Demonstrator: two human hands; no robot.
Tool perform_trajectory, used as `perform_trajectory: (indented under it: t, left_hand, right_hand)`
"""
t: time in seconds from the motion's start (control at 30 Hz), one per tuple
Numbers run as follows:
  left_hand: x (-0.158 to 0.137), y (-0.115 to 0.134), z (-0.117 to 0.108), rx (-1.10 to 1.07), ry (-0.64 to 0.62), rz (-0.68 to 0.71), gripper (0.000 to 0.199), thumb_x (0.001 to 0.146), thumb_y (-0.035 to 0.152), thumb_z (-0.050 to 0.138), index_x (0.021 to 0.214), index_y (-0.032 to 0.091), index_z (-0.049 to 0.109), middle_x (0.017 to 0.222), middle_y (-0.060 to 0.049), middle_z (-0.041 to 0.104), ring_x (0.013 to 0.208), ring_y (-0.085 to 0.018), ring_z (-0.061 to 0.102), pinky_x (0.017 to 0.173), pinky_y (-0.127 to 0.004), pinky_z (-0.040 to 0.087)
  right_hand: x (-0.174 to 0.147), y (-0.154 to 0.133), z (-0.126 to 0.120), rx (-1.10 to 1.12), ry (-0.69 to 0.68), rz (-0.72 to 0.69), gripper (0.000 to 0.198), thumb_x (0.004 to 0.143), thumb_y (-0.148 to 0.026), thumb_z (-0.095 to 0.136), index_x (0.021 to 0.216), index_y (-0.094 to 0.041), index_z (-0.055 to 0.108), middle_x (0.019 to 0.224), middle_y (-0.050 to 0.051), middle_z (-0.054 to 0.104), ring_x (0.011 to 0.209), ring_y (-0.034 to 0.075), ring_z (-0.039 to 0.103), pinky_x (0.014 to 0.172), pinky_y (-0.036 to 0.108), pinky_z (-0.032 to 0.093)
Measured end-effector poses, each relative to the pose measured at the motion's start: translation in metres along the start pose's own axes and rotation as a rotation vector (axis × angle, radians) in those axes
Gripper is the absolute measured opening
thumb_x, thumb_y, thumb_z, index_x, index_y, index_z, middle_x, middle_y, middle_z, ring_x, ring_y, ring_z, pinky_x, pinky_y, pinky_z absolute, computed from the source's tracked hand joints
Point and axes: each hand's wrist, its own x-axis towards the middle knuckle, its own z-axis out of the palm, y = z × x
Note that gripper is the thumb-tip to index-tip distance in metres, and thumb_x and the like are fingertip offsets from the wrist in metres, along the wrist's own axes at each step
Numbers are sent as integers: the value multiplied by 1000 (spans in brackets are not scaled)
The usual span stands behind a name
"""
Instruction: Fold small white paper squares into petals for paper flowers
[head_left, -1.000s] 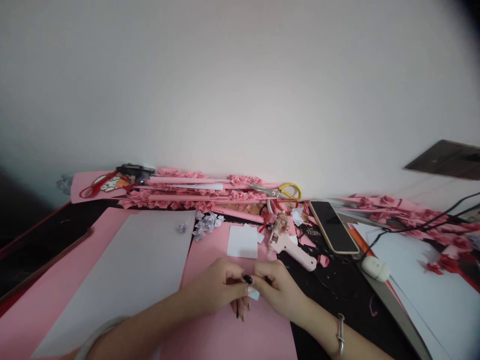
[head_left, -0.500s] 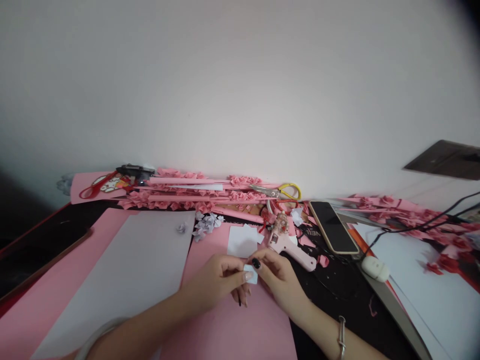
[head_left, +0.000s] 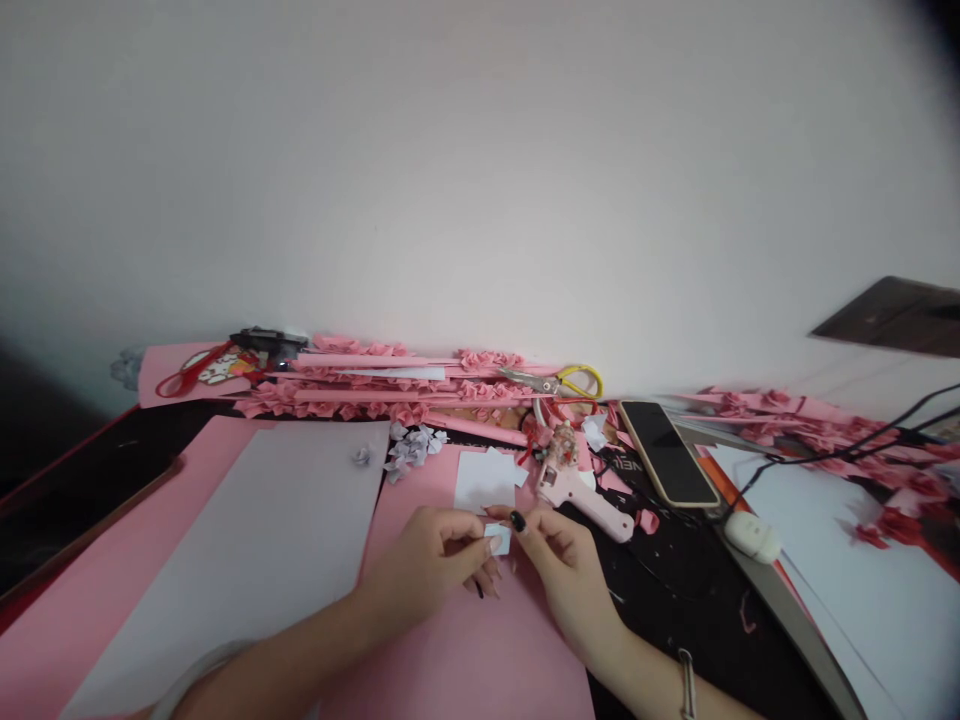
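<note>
The paper (head_left: 502, 537), mostly covered a second ago, now shows more fully above the pink sheet (head_left: 480, 665): the left hand (head_left: 429, 560) pinches it, while the right hand (head_left: 568, 568) opens away, fingertips by its upper edge, grip unclear; the shaping seems unfinished.

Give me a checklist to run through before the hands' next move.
1. Small paper pinched in the left fingers: ok.
2. Right fingers gripping it too: cannot tell; they are close beside it.
3. White square sheet lying on the pink sheet: ok.
4. Scissors away from both hands, near the wall: ok.
5. Glue gun cool: cannot tell.
</note>
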Motion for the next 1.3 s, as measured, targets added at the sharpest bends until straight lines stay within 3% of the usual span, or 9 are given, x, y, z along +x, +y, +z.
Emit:
perform_trajectory:
  t: [0.13, 0.27, 0.5, 0.73, 0.9, 1.0, 1.1, 1.3]
  left_hand:
    - [0, 3, -1, 29, 64, -6, 25, 82, 30, 53, 65, 15, 61, 62, -2, 68, 58, -16, 67, 58, -25, 53]
    - [-1, 7, -2, 38, 79, -20, 25, 83, 31, 51, 63, 15, 59, 62, -1, 67, 60, -15, 66, 60, -25, 52]
    - [0, 8, -3, -28, 41, -3, 23, 82, 33, 53, 70, 14, 59, 66, -1, 65, 64, -15, 65, 63, -26, 52]
    - [1, 6, -4, -31, 46, 20, 23, 84, 32, 52, 73, 14, 61, 67, -1, 65, 65, -16, 65, 63, -27, 52]
    - [-1, 5, -2, -28, -9, 21, 22, 84, 29, 50, 71, 14, 60, 64, -1, 66, 63, -16, 66, 62, -26, 52]
    - [-2, 5, 0, -30, -61, 29, 20, 83, 26, 50, 68, 15, 58, 61, -1, 65, 60, -15, 66, 61, -26, 52]
    - [-2, 5, 0, 28, -82, 29, 21, 83, 26, 50, 66, 15, 58, 58, 1, 62, 55, -14, 63, 55, -23, 49]
    - [-1, 5, -2, 138, -15, 41, 9, 76, 22, 57, 76, 15, 63, 56, 3, 58, 52, -11, 56, 51, -20, 43]
  right_hand:
    - [-7, -1, -2, -149, -51, -109, 33, 93, -37, 45, 81, -19, 70, 100, 10, 72, 101, 26, 63, 93, 42, 45]
    - [-11, -3, -4, -315, -112, -256, 27, 94, -27, 44, 106, -22, 68, 114, 10, 67, 110, 25, 60, 96, 41, 44]
    - [-10, -4, -8, -561, -148, -447, 33, 91, -16, 43, 120, -19, 58, 126, 13, 60, 118, 25, 54, 98, 43, 43]
    - [-6, -6, -8, -623, -161, -456, 29, 91, -14, 41, 113, -19, 59, 121, 11, 62, 115, 22, 54, 99, 40, 40]
    - [0, -1, -8, -545, -100, -314, 18, 94, -20, 39, 92, -18, 57, 91, 8, 64, 84, 20, 59, 75, 32, 46]
    - [3, 2, -8, -580, -188, -256, 21, 94, -22, 38, 76, -19, 49, 70, 2, 54, 66, 17, 51, 61, 28, 41]
    - [6, 2, -10, -589, -327, -269, 27, 94, -18, 33, 68, -20, 41, 65, 0, 49, 60, 15, 47, 58, 26, 36]
    - [8, 1, -14, -684, -362, -379, 25, 90, -12, 33, 67, -20, 35, 63, -2, 41, 58, 14, 40, 55, 24, 29]
